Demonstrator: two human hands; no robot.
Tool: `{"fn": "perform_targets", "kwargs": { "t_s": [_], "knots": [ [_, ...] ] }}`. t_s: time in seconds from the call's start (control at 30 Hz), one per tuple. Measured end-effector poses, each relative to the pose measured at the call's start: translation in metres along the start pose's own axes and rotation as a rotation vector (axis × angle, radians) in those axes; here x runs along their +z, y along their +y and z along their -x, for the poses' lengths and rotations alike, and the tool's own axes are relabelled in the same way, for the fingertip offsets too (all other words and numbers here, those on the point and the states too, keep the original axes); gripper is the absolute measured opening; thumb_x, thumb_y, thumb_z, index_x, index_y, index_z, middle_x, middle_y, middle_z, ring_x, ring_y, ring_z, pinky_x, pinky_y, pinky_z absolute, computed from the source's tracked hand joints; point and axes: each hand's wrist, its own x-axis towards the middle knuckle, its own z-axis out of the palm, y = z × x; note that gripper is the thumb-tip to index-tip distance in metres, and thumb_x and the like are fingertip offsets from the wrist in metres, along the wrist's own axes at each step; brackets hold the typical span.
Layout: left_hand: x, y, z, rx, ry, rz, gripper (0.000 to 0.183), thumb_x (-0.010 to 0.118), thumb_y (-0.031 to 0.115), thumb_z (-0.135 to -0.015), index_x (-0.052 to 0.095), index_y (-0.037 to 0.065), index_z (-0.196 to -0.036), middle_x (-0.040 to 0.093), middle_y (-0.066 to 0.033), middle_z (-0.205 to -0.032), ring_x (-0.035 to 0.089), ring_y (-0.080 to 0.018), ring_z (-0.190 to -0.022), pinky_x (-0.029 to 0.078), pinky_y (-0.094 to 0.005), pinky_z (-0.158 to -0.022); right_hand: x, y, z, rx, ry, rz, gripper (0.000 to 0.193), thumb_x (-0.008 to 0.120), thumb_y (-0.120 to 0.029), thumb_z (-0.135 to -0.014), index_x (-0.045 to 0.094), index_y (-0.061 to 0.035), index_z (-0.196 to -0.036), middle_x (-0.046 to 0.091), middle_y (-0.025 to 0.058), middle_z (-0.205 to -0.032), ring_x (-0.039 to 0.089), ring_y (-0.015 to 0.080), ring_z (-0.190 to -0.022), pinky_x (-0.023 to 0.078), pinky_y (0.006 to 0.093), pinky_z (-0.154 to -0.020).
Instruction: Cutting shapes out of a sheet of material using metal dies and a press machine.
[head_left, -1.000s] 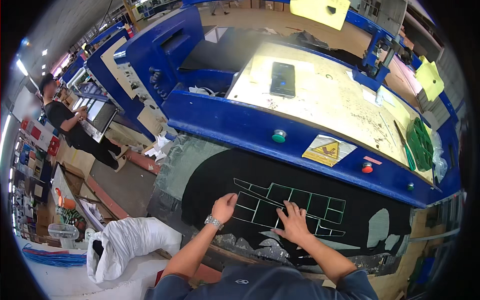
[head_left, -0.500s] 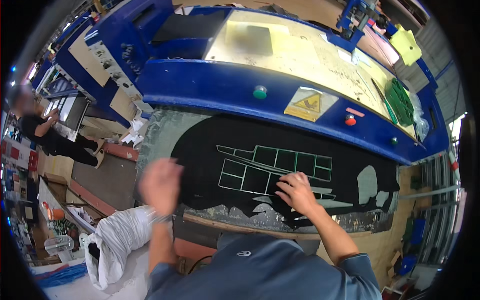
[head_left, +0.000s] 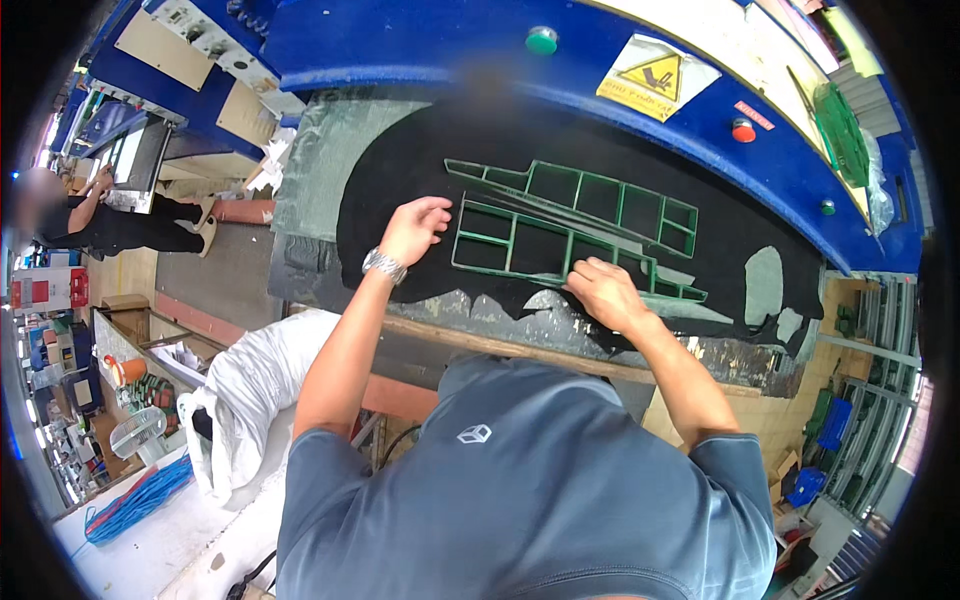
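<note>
Two green-edged cutting dies lie side by side on a black sheet of material, perhaps leather. The upper die has a narrow tip at its left and several compartments. Below it, the lower die tapers toward its right end. My right hand has its fingers bent closed on the near edge of the lower die. My left hand, with a metal watch on the wrist, hovers just left of that die's left end, fingers partly curled and apart, holding nothing. The black sheet has cut-out holes at its right.
Behind the sheet runs a blue press beam with a green button, a red button and a yellow warning sign. A white cloth bundle lies at left near blue cords. Another person stands far left.
My left hand has come in from the left to beside the lower die's left end. My right hand stays at the near edge of that die. The view has tipped downward.
</note>
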Motion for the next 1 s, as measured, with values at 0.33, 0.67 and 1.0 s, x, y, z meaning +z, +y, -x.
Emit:
{"fn": "perform_targets", "kwargs": {
  "t_s": [0.33, 0.67, 1.0],
  "knots": [
    [0.056, -0.001, -0.034, 0.374, 0.296, -0.78, 0.032, 0.087, 0.034, -0.084, 0.074, 0.015, -0.108, 0.063, -0.0082, -0.111, 0.061, -0.0349, -0.11, 0.055, -0.05, -0.086, -0.007, -0.051, 0.109, 0.116, -0.211, -0.084, 0.011, 0.066, -0.016, -0.082, 0.058, -0.0093, -0.086, 0.056, 0.0079, -0.086, 0.062, 0.0296, -0.09, 0.054, 0.0421, -0.079],
    [0.066, 0.06, 0.009, 0.342, -0.142, -0.035, 0.017, 0.081, 0.009, -0.092, 0.066, 0.002, -0.096, 0.067, -0.005, -0.083, 0.069, -0.0117, -0.081, 0.055, -0.0262, -0.074, -0.027, -0.023, 0.092, 0.263, -0.046, -0.189, 0.037, 0.083, -0.027, -0.084, 0.07, -0.0071, -0.113, 0.065, 0.0115, -0.115, 0.064, 0.0346, -0.111, 0.054, 0.0455, -0.096],
    [0.038, 0.199, 0.137, 0.299, 0.245, -0.266, 0.017, 0.076, 0.002, -0.097, 0.077, 0.0, -0.114, 0.072, 0.0019, -0.086, 0.058, -0.0015, -0.07, 0.047, -0.0196, -0.063, -0.048, 0.081, -0.001, 0.105, -0.35, -0.809, 0.03, 0.082, -0.028, -0.093, 0.077, -0.0003, -0.103, 0.078, 0.016, -0.092, 0.074, 0.0317, -0.088, 0.056, 0.0411, -0.082]
  ]
}}
